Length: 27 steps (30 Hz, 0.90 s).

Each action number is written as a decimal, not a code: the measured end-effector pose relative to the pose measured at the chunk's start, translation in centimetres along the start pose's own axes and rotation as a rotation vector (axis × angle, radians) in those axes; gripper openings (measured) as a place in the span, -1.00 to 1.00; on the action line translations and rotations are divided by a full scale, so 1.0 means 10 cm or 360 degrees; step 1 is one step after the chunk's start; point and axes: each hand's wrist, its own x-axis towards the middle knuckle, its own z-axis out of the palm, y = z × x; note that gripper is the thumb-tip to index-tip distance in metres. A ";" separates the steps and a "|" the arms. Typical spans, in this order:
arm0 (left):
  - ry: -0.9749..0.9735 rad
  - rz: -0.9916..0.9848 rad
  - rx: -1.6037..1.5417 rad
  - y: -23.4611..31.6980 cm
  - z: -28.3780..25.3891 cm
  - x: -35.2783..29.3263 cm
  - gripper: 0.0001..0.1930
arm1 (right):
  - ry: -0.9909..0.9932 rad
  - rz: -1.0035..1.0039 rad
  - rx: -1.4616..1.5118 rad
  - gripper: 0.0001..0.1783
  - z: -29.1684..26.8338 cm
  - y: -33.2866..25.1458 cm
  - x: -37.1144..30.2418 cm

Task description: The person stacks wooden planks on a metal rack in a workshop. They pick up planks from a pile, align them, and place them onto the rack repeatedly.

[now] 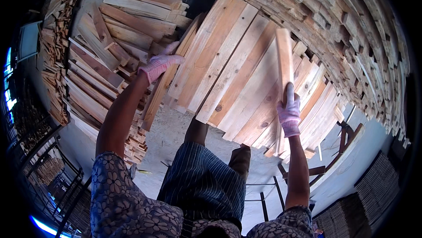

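Pale floor [173, 126] is seen below and between heaps of sawn timber. By the gloved right hand [289, 109], a narrow plank [285, 60] is gripped, with one finger laid along it. From that hand the plank is pointed away from the body, its long axis almost straight fore-and-aft, so that the slant of the boards beneath is crossed at a shallow angle; the right hand is clearly the nearer one. By the gloved left hand [159, 66], well apart, a slanted board [165, 84] is touched near its upper part; whether it is gripped cannot be told. Between the hands, a row of light boards [250, 77] is laid side by side. Farther out, a tall stack of board ends [334, 23] is seen at the right, a loose pile [132, 25] at the left, and another stack [57, 62] beyond it. No container can be made out.
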 end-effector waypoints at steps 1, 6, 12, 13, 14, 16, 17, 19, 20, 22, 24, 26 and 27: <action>0.0036 0.0034 0.0009 0.08 0.06 -0.03 -0.13 | -0.0033 -0.0131 -0.0062 -0.03 -0.13 -0.18 0.22; 0.0238 0.0304 -0.0736 -0.12 0.45 -0.60 -0.02 | -0.0186 -0.0570 -0.0536 -0.13 -0.38 -1.05 1.38; 0.0044 0.0186 -0.1093 -0.34 1.12 -1.02 -0.37 | -0.0140 -0.0699 -0.0830 -0.17 0.13 -0.88 2.05; 0.0150 0.0173 -0.1014 -0.31 1.23 -1.01 -0.41 | -0.0177 -0.0824 -0.0651 -0.15 0.10 -0.81 2.11; 0.0252 0.0156 -0.0934 -0.32 1.30 -1.02 -0.45 | -0.0218 -0.0943 -0.0471 -0.13 0.09 -0.73 2.15; 0.0359 0.0205 -0.1276 -0.60 1.53 -1.11 -0.46 | -0.0199 -0.0951 -0.0510 -0.12 0.07 -0.50 2.17; 0.0413 0.0213 -0.1439 -0.77 1.68 -1.20 -0.47 | -0.0201 -0.0945 -0.0519 -0.11 0.08 -0.42 2.15; 0.0330 -0.0186 -0.1379 -1.13 1.80 -1.54 -0.48 | -0.0128 -0.0868 -0.0682 -0.10 0.12 -0.48 2.10; 0.0261 -0.0320 -0.1468 -1.34 1.83 -1.62 -0.49 | -0.0096 -0.0828 -0.0752 -0.10 0.15 -0.54 2.06; 0.0075 -0.0546 -0.1765 -1.81 1.95 -1.78 -0.52 | -0.0126 -0.0959 -0.0690 -0.05 0.06 -0.47 2.11; 0.0012 -0.0651 -0.2087 -2.54 2.18 -2.01 -0.56 | -0.0066 -0.1014 -0.0706 -0.10 0.08 -0.53 2.10; -0.0024 -0.0729 -0.2223 -2.98 2.22 -1.98 -0.61 | -0.0045 -0.0942 -0.0904 -0.14 0.10 -0.42 2.19; -0.0050 -0.0780 -0.2234 -3.09 2.23 -1.89 -0.63 | -0.0025 -0.0910 -0.0899 -0.14 0.13 -0.39 2.23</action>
